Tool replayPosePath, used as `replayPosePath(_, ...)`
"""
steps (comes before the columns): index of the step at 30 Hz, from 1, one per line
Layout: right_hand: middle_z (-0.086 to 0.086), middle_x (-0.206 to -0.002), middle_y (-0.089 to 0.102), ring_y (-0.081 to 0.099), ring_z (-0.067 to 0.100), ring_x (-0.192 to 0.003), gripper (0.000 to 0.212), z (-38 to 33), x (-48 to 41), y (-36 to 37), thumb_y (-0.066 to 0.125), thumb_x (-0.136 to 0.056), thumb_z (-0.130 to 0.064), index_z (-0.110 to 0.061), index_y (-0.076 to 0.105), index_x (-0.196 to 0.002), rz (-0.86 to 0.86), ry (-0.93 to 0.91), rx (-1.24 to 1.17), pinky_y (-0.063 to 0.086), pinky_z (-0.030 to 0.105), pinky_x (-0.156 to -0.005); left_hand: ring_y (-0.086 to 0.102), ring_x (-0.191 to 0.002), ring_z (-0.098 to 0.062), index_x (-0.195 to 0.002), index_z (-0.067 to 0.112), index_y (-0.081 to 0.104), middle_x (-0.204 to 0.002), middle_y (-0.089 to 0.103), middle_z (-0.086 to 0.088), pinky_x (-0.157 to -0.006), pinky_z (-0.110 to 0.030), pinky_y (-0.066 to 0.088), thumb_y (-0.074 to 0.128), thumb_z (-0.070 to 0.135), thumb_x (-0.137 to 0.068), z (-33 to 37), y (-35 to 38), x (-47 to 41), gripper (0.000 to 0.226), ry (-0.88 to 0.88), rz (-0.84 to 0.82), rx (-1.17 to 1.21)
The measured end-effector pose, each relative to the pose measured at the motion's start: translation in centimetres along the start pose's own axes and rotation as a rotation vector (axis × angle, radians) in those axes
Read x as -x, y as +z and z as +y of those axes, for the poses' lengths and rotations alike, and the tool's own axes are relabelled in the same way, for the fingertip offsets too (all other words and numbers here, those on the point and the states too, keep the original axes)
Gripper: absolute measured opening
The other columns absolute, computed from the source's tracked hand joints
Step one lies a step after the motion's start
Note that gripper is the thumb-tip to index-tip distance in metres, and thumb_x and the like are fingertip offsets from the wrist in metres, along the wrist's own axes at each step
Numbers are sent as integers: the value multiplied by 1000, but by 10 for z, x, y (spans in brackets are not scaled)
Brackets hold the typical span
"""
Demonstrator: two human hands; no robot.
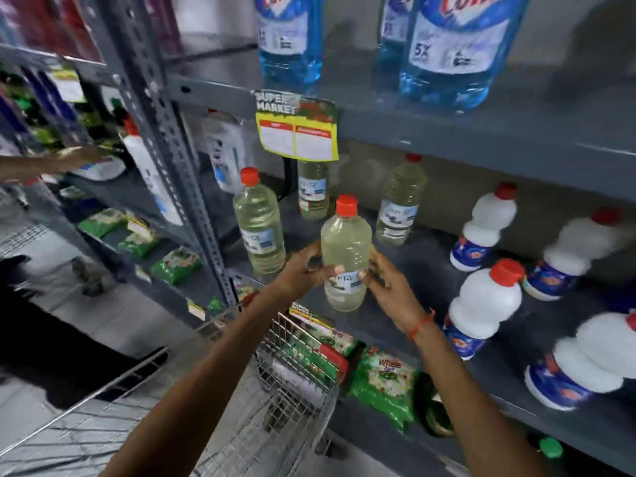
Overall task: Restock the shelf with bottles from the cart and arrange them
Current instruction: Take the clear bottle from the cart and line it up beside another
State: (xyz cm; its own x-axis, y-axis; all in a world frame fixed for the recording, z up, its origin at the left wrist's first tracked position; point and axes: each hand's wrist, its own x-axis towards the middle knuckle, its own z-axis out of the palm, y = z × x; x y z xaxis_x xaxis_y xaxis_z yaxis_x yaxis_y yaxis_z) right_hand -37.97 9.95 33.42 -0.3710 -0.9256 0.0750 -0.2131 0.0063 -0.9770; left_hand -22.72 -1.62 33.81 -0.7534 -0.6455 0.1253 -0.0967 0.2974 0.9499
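A clear bottle of pale yellow liquid with a red cap [345,242] stands upright at the front of the grey middle shelf [426,270]. My left hand [303,270] grips its left side and my right hand [385,280] its right side, thumbs over the label. Three like bottles stand on the same shelf: one to the left [258,222], one behind under the price tag [312,189], one at the back right [399,204]. The wire cart [275,390] sits below my arms.
White bottles with red caps and blue labels [485,301] fill the shelf's right side. Big blue liquid bottles [454,53] stand on the shelf above. Green packets [382,383] lie on the lower shelf. A steel upright [172,149] divides the bays. Another person's hand [69,160] reaches in at left.
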Motion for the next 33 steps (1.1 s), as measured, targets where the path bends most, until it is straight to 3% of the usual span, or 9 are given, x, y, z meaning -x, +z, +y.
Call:
replayPosePath(2,13,-150,40,40,23,-136,57,6,-4,-4,49,-95,0,-5,26,-147,26,19,-33,39,32,-110,57,-82,25,-106,16,59,-105,63,7,-66,1,45,67,1,-82,-3,3,-17,30,-34,-14,-28)
replayPosePath(6,11,-148,43,43,17,-130,57,16,-8,-3,49,-95,-1,-7,27,-147,57,2,-59,44,4,-91,61,-88,19,-94,49,61,-94,66,40,-65,-4,50,69,18,-83,-4,0,-25,34,-107,-79,2)
replayPosePath(11,3,-146,41,42,17,-132,66,31,-6,-3,54,-92,2,-10,21,-149,83,0,-9,44,10,-98,58,-103,11,-123,24,49,-118,58,17,-74,-1,47,69,4,-81,-12,2,-26,50,-85,-97,34)
replayPosePath(14,10,-150,39,43,22,-135,89,48,-7,11,66,-82,6,-9,12,-151,146,105,20,37,41,-113,54,-109,-17,-125,-1,48,-118,54,-4,-70,0,45,75,2,-74,-44,-3,-10,58,-124,215,-31)
replayPosePath(17,9,-134,58,58,17,-116,95,60,-11,39,85,-65,-7,-10,30,-143,305,199,62,46,32,-100,54,-106,-35,-114,-2,48,-113,52,-18,-85,-26,53,78,10,-72,-78,-14,14,53,-279,739,-81)
replayPosePath(19,9,-124,64,63,19,-108,90,65,-14,56,90,-57,-10,-11,41,-132,403,178,77,49,27,-91,44,-118,-37,-124,2,40,-127,41,-22,-101,-50,43,83,17,-66,-94,-26,17,74,-335,861,-126)
replayPosePath(23,10,-112,69,66,25,-102,76,72,-17,73,91,-53,-19,-11,48,-115,603,199,151,51,29,-80,19,-142,-33,-147,7,7,-154,16,-21,-114,-42,23,86,24,-62,-109,-54,-5,118,-335,713,-101)
replayPosePath(27,2,-104,69,67,22,-95,74,77,-10,76,89,-50,-27,-20,48,-111,696,235,184,49,27,-75,55,-118,-30,-127,12,41,-130,56,-13,-92,-32,43,87,26,-60,-120,-71,-23,83,-305,618,-82)
replayPosePath(33,2,-104,68,65,18,-93,75,79,-7,74,88,-50,-28,-17,46,-111,703,229,233,48,26,-75,62,-103,-24,-121,15,47,-120,65,-9,-83,-32,48,88,35,-54,-131,-76,-26,81,-264,609,-155)
